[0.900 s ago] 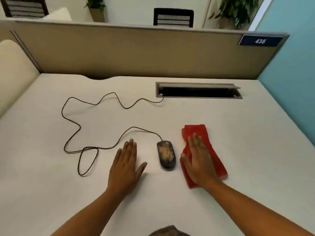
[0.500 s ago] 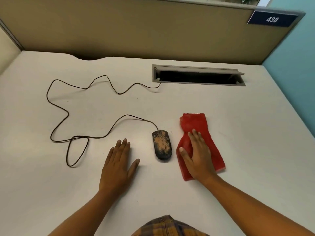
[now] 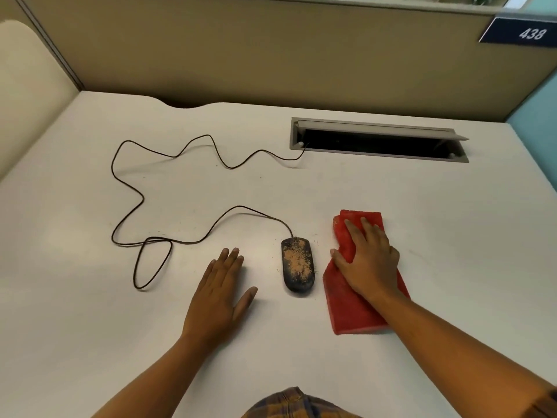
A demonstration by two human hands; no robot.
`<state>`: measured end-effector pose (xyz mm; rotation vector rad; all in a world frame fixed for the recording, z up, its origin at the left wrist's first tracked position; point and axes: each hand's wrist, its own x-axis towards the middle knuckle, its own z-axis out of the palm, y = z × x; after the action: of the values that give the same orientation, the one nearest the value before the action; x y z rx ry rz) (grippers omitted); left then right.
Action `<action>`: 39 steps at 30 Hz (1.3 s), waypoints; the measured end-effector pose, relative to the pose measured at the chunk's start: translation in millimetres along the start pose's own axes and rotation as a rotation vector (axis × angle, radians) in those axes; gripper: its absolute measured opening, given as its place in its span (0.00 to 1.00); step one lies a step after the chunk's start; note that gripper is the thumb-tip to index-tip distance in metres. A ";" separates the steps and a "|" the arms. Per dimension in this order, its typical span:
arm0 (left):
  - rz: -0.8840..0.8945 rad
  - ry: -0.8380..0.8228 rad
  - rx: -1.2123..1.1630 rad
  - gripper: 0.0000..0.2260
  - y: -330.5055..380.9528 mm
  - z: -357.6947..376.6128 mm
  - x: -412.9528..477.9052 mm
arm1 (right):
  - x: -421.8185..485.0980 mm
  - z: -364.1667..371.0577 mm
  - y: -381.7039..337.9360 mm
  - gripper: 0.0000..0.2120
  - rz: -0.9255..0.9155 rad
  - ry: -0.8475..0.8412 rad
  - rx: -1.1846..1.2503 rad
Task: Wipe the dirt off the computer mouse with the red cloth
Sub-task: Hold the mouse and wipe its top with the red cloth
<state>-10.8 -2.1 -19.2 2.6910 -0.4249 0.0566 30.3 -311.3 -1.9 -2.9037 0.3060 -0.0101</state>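
Observation:
A dark computer mouse (image 3: 297,268) with tan dirt strewn over its top lies on the white desk (image 3: 90,312), and a few specks sit around it. Its thin cable (image 3: 143,198) loops away to the left and back. Just right of the mouse is the red cloth (image 3: 349,309). My right hand (image 3: 367,257) is on top of it, and the cloth is bunched between thumb and fingers. The hand hides the cloth's middle. My left hand (image 3: 218,291) rests flat on the desk left of the mouse, fingers apart, touching neither.
The cable runs into a long grey slot (image 3: 376,140) at the back of the desk. A tan partition (image 3: 271,55) walls the far edge, with a blue number plate (image 3: 524,31) at its top right. A cream panel (image 3: 27,86) borders the left side.
My right hand's thumb and fingers have drawn together on the cloth, bunching its near-left part. The view tilted down, then back a little. My left hand and the mouse stayed put.

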 end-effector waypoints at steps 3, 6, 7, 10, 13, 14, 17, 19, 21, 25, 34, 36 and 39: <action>0.016 -0.003 -0.013 0.31 -0.4 -0.5 0.4 | -0.2 3.0 2.3 0.26 -0.040 0.056 0.037; 0.030 -0.006 -0.023 0.31 -1.4 -0.6 0.9 | 1.5 0.5 0.3 0.24 -0.045 0.076 0.121; 0.034 -0.009 -0.032 0.31 -1.6 -1.5 0.7 | 1.3 -1.4 -0.7 0.24 -0.046 0.083 0.143; 0.050 0.002 -0.074 0.31 -1.1 -4.0 1.2 | -1.3 -11.8 -4.2 0.24 -0.042 0.134 0.207; 0.054 0.051 -0.133 0.30 -1.7 -4.3 0.2 | -11.9 -23.0 -10.8 0.24 -0.035 0.193 0.217; 0.060 0.073 -0.148 0.30 -2.3 -3.5 -0.5 | -16.4 -26.1 -13.4 0.24 -0.044 0.208 0.219; 0.061 0.112 -0.192 0.30 -5.0 -2.8 -2.4 | -32.6 -30.8 -20.2 0.24 -0.075 0.261 0.259; 0.041 0.122 -0.224 0.29 -2.9 -5.3 2.0 | -42.2 -33.0 -22.8 0.23 -0.074 0.303 0.263; 0.044 0.106 -0.262 0.29 3.4 -10.6 11.3 | -49.1 -33.9 -25.8 0.23 -0.065 0.323 0.258; 0.116 0.003 -0.252 0.41 25.0 -14.8 41.5 | -51.2 -36.2 -31.3 0.23 -0.090 0.309 0.248; 0.110 -0.193 -0.179 0.60 61.7 -7.1 87.6 | -23.4 -38.3 -30.2 0.23 -0.247 0.080 0.247; 0.110 -0.218 -0.152 0.61 64.2 -5.1 89.6 | -16.1 -38.8 -27.9 0.21 -0.285 0.039 0.240; 0.091 -0.236 -0.134 0.61 64.4 -2.0 90.0 | -6.8 -36.3 -26.4 0.19 -0.343 -0.029 0.246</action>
<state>55.4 -83.0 17.1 2.5531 -0.5998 -0.2565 28.0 -292.7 39.5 -2.6711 -0.1883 -0.0572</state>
